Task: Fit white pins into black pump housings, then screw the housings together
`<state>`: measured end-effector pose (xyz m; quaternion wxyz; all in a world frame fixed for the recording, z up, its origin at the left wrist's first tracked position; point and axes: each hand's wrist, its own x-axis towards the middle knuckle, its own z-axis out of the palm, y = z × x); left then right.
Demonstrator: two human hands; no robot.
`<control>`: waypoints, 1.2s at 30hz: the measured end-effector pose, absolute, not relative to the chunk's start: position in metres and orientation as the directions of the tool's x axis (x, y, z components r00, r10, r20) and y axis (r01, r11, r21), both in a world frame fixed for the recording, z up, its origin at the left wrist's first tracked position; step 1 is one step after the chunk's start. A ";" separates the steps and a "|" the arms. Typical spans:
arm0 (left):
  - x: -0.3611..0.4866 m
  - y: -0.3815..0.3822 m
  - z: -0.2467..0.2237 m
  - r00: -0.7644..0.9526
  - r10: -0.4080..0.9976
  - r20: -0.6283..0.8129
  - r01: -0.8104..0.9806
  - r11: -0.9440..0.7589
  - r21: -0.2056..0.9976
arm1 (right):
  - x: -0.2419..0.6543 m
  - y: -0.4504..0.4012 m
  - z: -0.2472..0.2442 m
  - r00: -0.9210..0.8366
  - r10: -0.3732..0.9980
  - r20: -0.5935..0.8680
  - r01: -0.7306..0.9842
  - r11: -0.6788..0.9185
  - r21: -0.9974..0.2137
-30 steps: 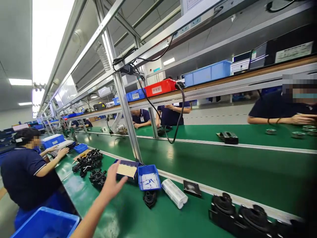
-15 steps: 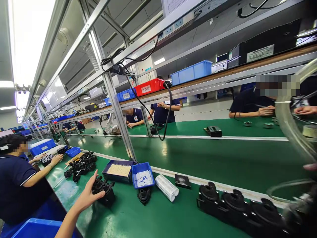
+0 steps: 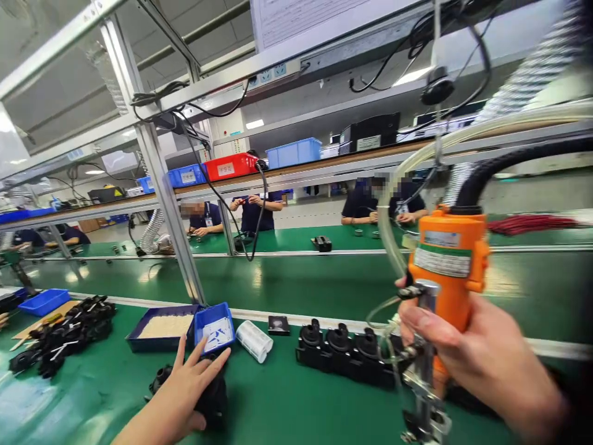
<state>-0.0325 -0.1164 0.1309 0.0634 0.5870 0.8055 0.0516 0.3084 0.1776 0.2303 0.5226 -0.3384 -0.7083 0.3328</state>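
Note:
My right hand [image 3: 495, 352] is wrapped round an orange power screwdriver [image 3: 442, 266], held upright above the bench. A thick black cable leaves its top, and a metal nose with thin clear tubing hangs beside it. To its left a row of black plastic housings [image 3: 340, 352] with round tops stands in a black holder. My left hand [image 3: 185, 389] has its fingers spread over a black plastic part [image 3: 215, 392], which it mostly covers; whether the palm presses on it I cannot tell.
Behind my left hand are a dark tray of pale granules [image 3: 132, 339] and a blue bin with white strips [image 3: 199, 321]. A white twin-tube piece [image 3: 254, 341] and a small black box [image 3: 278, 325] lie right of them. Black parts [image 3: 69, 334] are heaped left. A metal post [image 3: 171, 210] rises behind.
The view has swung right, bringing my right hand and the orange screwdriver into full view. My left hand has gone from its side grip on the black part to spread fingers over it.

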 end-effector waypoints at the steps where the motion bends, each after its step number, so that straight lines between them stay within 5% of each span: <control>1: -0.029 -0.108 0.132 -0.263 0.964 -0.050 0.944 0.268 0.194 | 0.309 0.175 0.233 -0.270 0.839 0.473 0.101 0.513 -0.852; 5: -0.002 -0.064 0.108 -0.078 0.997 0.002 0.917 0.071 0.392 | 0.303 0.162 0.234 -0.366 0.817 0.446 -0.067 0.455 -0.888; 9: 0.053 -0.007 0.068 0.005 0.994 0.105 0.678 -0.081 0.731 | 0.294 0.152 0.229 -0.338 0.799 0.498 -0.181 0.464 -0.867; 15: 0.124 0.043 0.017 -0.036 0.973 0.226 0.309 -0.204 0.929 | 0.287 0.142 0.223 -0.202 0.771 0.604 -0.355 0.517 -0.779; 22: 0.132 0.041 -0.012 -0.077 0.975 0.209 -0.010 -0.210 0.978 | 0.280 0.138 0.223 -0.131 0.745 0.654 -0.409 0.561 -0.720; 36: 0.131 0.038 0.012 -0.032 0.998 0.060 -0.156 -0.064 0.986 | 0.260 0.131 0.225 -0.181 0.758 0.627 -0.337 0.551 -0.763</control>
